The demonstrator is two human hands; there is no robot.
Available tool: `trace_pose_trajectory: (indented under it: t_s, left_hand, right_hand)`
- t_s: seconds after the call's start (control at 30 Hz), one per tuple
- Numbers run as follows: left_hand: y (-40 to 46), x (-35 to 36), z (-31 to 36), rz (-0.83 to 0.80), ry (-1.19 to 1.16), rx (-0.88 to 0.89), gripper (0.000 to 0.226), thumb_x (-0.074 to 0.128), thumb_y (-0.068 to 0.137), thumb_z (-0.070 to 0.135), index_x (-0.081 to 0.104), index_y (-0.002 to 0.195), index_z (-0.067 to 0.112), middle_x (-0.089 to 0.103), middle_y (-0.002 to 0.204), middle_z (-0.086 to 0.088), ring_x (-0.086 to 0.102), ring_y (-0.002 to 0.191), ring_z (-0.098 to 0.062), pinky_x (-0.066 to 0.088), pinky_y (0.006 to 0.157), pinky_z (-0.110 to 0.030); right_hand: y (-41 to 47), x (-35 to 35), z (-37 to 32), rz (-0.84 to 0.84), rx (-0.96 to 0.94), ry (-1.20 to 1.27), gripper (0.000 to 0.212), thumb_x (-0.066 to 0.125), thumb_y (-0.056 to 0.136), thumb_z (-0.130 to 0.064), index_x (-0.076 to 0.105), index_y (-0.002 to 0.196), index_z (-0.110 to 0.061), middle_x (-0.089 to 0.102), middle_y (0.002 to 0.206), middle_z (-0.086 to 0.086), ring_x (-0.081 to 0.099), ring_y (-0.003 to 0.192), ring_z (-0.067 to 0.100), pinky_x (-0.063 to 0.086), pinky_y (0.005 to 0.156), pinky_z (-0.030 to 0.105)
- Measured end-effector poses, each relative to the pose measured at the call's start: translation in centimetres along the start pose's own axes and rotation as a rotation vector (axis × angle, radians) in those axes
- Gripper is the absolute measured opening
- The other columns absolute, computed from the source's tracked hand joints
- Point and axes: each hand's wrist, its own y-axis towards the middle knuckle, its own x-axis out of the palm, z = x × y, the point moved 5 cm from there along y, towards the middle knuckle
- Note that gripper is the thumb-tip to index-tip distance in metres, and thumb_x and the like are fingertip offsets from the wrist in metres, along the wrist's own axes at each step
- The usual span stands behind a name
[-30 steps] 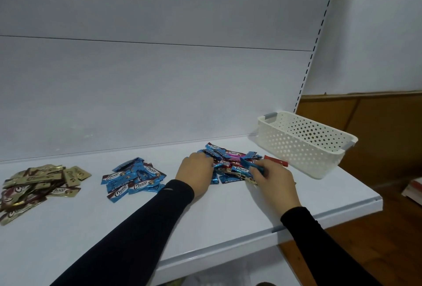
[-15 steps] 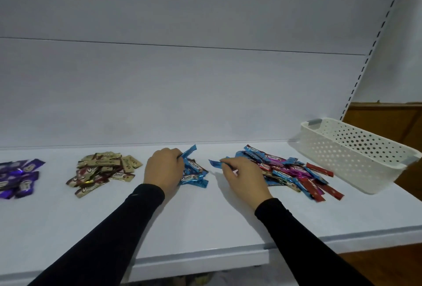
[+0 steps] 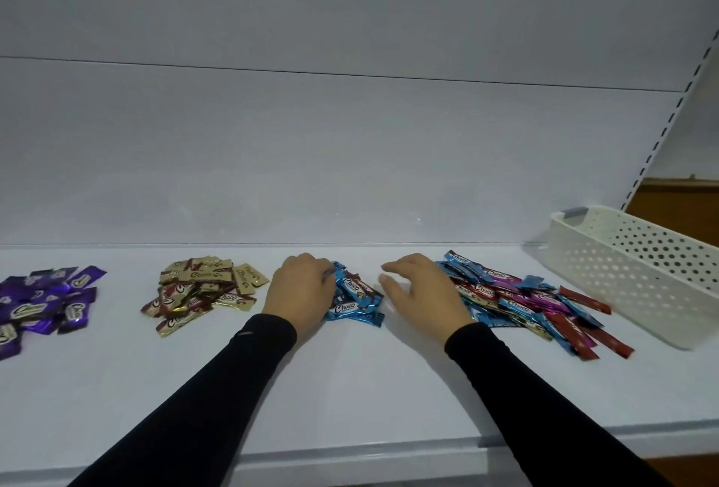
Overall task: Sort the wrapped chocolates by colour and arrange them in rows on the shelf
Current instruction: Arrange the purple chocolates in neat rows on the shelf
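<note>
On the shelf [image 3: 350, 389] we see our left hand [image 3: 301, 292] curled on the blue pile [image 3: 356, 301], our right hand [image 3: 422, 292] hovering loosely open beside the mixed pile [image 3: 525, 303], gold [image 3: 202, 288] and purple [image 3: 42, 303] piles further left.

White is being shown by the shelf [image 3: 350, 377] and its back panel [image 3: 350, 155]. Purple wrappers with white lettering are being displayed by the pile [image 3: 42, 303] at the shelf's left edge. Gold wrappers with dark brown-red bands are being displayed by the pile [image 3: 202, 290] left of centre. Shiny blue wrappers with white "Choco" lettering on dark panels are being displayed by the central pile [image 3: 356, 299]. Blue, red and magenta wrappers are being shown mixed in the unsorted pile [image 3: 537, 307] towards the right edge. Cream-white, patterned with round holes, with a grey handle, is being shown by the basket [image 3: 630, 268]. Black is being shown by both sleeves [image 3: 218, 401].
</note>
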Motion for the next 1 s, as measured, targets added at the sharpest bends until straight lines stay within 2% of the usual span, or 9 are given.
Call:
trace_pose_trajectory:
  t_s: [0.2, 0.33, 0.43, 0.5, 0.57, 0.67, 0.73, 0.9, 1.0]
  left_hand:
    - [1.7, 2.2, 5.4, -0.113, -0.062, 0.096, 0.036, 0.047, 0.103, 0.03, 0.061, 0.134, 0.02, 0.061, 0.13, -0.005, 0.049, 0.123, -0.025, 0.04, 0.102, -0.037]
    - [3.3, 4.2, 9.7, -0.179, -0.059, 0.22, 0.038, 0.047, 0.104, 0.031, 0.056, 0.14, 0.023, 0.056, 0.14, -0.002, 0.044, 0.131, -0.023, 0.036, 0.108, -0.036]
    - [4.4, 5.8, 12.6, -0.212, -0.049, 0.29, 0.036, 0.047, 0.103, 0.029, 0.057, 0.137, 0.022, 0.058, 0.135, -0.003, 0.046, 0.127, -0.022, 0.04, 0.105, -0.037]
    - [5.1, 6.7, 14.3, -0.243, -0.019, 0.346, 0.032, 0.045, 0.103, 0.026, 0.061, 0.13, 0.022, 0.061, 0.125, -0.003, 0.05, 0.119, -0.023, 0.044, 0.098, -0.039]
    - [5.6, 7.6, 15.6, -0.275, -0.005, 0.402, 0.032, 0.046, 0.099, 0.022, 0.059, 0.129, 0.021, 0.06, 0.124, -0.001, 0.049, 0.118, -0.024, 0.045, 0.097, -0.041]
    - [6.0, 8.9, 17.1, -0.386, 0.078, 0.475, 0.048, 0.049, 0.094, 0.018, 0.048, 0.141, 0.018, 0.052, 0.139, 0.0, 0.044, 0.126, -0.025, 0.04, 0.105, -0.041]
    - [6.2, 9.4, 17.3, -0.428, 0.125, 0.471, 0.043, 0.048, 0.094, 0.019, 0.052, 0.137, 0.02, 0.056, 0.133, -0.002, 0.046, 0.123, -0.025, 0.041, 0.103, -0.041]
    - [6.2, 9.0, 16.7, -0.337, 0.044, 0.452, 0.027, 0.045, 0.102, 0.027, 0.068, 0.115, 0.022, 0.064, 0.106, -0.003, 0.056, 0.101, -0.022, 0.049, 0.086, -0.04]
    - [5.9, 7.7, 15.9, -0.273, -0.101, 0.39, 0.028, 0.047, 0.103, 0.026, 0.072, 0.114, 0.024, 0.068, 0.096, 0.001, 0.059, 0.089, -0.017, 0.05, 0.076, -0.034]
  right_hand:
    - [-0.6, -4.3, 6.7, 0.124, 0.196, -0.11, 0.018, 0.052, 0.098, -0.03, 0.07, 0.098, -0.024, 0.063, 0.1, 0.001, 0.056, 0.098, 0.02, 0.034, 0.076, 0.024]
    - [-0.8, -6.2, 10.1, 0.172, 0.287, -0.206, 0.033, 0.053, 0.098, -0.032, 0.066, 0.123, -0.016, 0.064, 0.118, 0.008, 0.055, 0.11, 0.023, 0.04, 0.09, 0.03]
    - [-0.5, -6.1, 11.9, 0.092, 0.33, -0.267, 0.034, 0.053, 0.097, -0.036, 0.065, 0.123, -0.018, 0.064, 0.116, 0.01, 0.055, 0.11, 0.025, 0.042, 0.089, 0.033]
    - [-0.3, -5.9, 12.3, 0.041, 0.314, -0.282, 0.028, 0.052, 0.097, -0.037, 0.069, 0.11, -0.018, 0.066, 0.103, 0.009, 0.059, 0.099, 0.026, 0.046, 0.081, 0.035]
    - [-0.2, -5.9, 12.4, 0.038, 0.288, -0.26, 0.025, 0.054, 0.096, -0.034, 0.071, 0.101, -0.017, 0.067, 0.095, 0.01, 0.062, 0.093, 0.027, 0.049, 0.077, 0.037]
    - [-0.4, -6.2, 12.3, 0.054, 0.274, -0.247, 0.025, 0.056, 0.096, -0.03, 0.072, 0.109, -0.016, 0.07, 0.1, 0.011, 0.062, 0.094, 0.027, 0.05, 0.081, 0.039]
    - [-0.5, -6.3, 12.3, 0.053, 0.273, -0.258, 0.027, 0.054, 0.097, -0.027, 0.071, 0.113, -0.015, 0.07, 0.101, 0.01, 0.062, 0.095, 0.026, 0.05, 0.082, 0.039]
    - [-0.7, -6.8, 12.4, 0.128, 0.297, -0.26, 0.026, 0.049, 0.099, -0.022, 0.073, 0.104, -0.012, 0.073, 0.096, 0.007, 0.064, 0.088, 0.024, 0.05, 0.08, 0.035]
    - [-0.7, -7.3, 11.7, 0.207, 0.287, -0.24, 0.024, 0.048, 0.098, -0.02, 0.07, 0.091, -0.012, 0.07, 0.085, 0.005, 0.061, 0.079, 0.023, 0.048, 0.073, 0.035]
